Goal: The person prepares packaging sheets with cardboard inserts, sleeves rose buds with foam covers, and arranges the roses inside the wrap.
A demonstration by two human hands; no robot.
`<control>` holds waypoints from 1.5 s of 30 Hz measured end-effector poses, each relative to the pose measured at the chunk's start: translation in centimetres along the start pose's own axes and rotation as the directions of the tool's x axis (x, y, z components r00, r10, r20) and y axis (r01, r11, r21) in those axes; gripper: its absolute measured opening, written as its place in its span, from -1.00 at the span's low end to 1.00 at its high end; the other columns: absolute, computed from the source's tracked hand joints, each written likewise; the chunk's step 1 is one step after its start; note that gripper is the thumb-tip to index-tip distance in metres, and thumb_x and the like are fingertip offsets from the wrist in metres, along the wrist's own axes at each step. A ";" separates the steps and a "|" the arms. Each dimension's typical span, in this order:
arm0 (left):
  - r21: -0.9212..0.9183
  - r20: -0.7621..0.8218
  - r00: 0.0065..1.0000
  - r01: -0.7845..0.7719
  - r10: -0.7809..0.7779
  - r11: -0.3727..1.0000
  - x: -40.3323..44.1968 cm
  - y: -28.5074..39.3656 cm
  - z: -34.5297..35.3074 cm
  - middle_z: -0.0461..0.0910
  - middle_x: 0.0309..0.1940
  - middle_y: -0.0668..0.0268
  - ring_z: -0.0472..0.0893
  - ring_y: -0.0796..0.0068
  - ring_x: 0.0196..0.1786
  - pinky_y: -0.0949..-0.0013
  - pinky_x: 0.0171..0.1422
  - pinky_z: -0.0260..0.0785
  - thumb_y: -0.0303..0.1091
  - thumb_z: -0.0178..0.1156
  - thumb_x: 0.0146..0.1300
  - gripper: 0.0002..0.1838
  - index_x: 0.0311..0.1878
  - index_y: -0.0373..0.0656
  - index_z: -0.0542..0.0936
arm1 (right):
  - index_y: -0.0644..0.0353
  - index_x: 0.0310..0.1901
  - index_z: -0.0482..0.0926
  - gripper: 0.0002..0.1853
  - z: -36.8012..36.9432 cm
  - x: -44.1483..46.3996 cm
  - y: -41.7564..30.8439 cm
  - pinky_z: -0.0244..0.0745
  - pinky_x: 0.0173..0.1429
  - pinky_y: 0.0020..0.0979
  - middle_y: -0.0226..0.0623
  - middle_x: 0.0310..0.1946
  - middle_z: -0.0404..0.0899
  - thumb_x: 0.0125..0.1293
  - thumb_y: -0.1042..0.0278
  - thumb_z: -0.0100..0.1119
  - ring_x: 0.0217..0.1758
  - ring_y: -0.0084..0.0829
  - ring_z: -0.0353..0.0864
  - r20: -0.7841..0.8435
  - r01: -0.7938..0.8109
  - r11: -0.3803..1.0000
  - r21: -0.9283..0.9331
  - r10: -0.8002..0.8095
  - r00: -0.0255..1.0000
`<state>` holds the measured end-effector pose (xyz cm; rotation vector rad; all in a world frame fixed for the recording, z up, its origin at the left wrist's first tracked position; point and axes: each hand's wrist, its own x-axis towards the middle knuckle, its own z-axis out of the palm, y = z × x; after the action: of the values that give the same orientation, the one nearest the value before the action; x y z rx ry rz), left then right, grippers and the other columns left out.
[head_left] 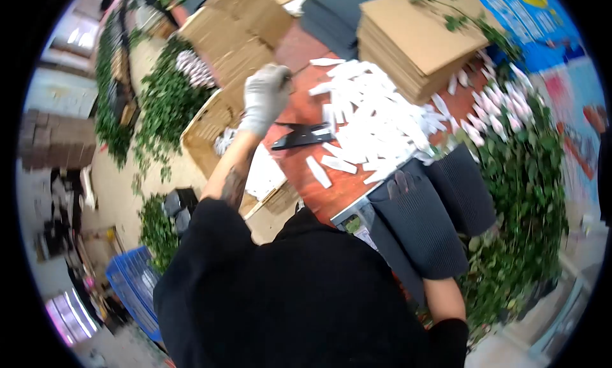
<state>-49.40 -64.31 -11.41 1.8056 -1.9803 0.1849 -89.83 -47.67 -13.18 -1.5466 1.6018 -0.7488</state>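
My left hand (264,99), in a whitish glove, is raised over the left side of the red table (299,170). Its fingers are curled, and I cannot make out what, if anything, they hold. Below it lies a black-handled tool (303,137), its kind unclear. My right forearm runs under a dark grey corrugated sheet (421,231) curved over it. Fingertips of my right hand (401,184) show at the sheet's upper edge, closed on it; the palm is hidden. A second curved grey ribbed piece (462,189) sits beside it.
Many small white slips (370,113) are heaped mid-table. Behind stand a stack of brown cardboard (421,36) and dark grey sheets (335,17). Pale pink roses (500,110) with long leafy stems lie right. A tan crate (197,135) stands left, a blue crate (131,285) lower left.
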 end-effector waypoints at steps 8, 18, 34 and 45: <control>-0.932 0.343 0.624 0.317 0.703 0.173 -2.2 20.6 -3.1 0.57 -0.30 0.37 0.52 0.58 -0.22 0.46 -0.05 0.40 -0.33 0.14 0.26 -0.77 -0.12 -0.28 0.56 | 0.34 0.04 0.48 -0.55 0.7 -0.1 0.4 0.31 0.23 -0.44 -0.22 0.07 0.47 0.07 0.43 0.29 0.20 -0.42 0.40 0.006 0.107 0.988 0.111 -0.109 0.994; -0.453 0.440 -0.002 0.863 0.898 0.224 -5.1 22.2 -1.7 0.58 -0.03 0.25 0.56 0.52 -0.04 0.44 0.08 0.39 -0.25 0.39 0.06 -0.40 0.13 -0.34 0.44 | 0.30 0.05 0.48 -0.60 0.2 1.2 0.6 0.26 0.33 -0.32 -0.20 -0.01 0.55 0.15 0.40 0.17 0.24 -0.29 0.40 0.030 0.231 0.715 0.660 -0.333 0.942; -0.875 0.464 0.098 0.206 0.880 0.438 -6.3 19.6 3.3 0.51 0.06 0.06 0.46 0.31 0.15 0.32 0.25 0.28 -0.17 0.08 0.32 -0.54 0.14 -0.31 0.45 | 0.24 0.21 0.33 -0.28 -7.2 -3.2 -5.4 0.21 0.35 -0.34 -0.09 0.17 0.41 -0.01 0.22 0.35 0.24 -0.35 0.39 0.265 0.016 0.977 -0.211 0.041 0.963; -0.824 0.457 -0.302 0.211 0.837 0.526 -4.9 21.6 -1.7 0.40 0.21 0.03 0.35 0.17 0.29 0.23 0.35 0.16 0.34 -0.12 0.27 -0.15 0.29 -0.30 0.30 | 0.26 0.14 0.41 -0.52 -7.1 -3.5 -2.1 0.58 -0.04 -0.39 -0.28 -0.07 0.57 0.18 0.40 0.25 -0.09 -0.41 0.61 0.441 -0.542 0.381 0.749 0.324 0.837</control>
<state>-69.77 -56.35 -7.61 0.1436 -2.7201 -2.3024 -94.83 -45.06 -7.21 -0.3872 1.0667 -0.8300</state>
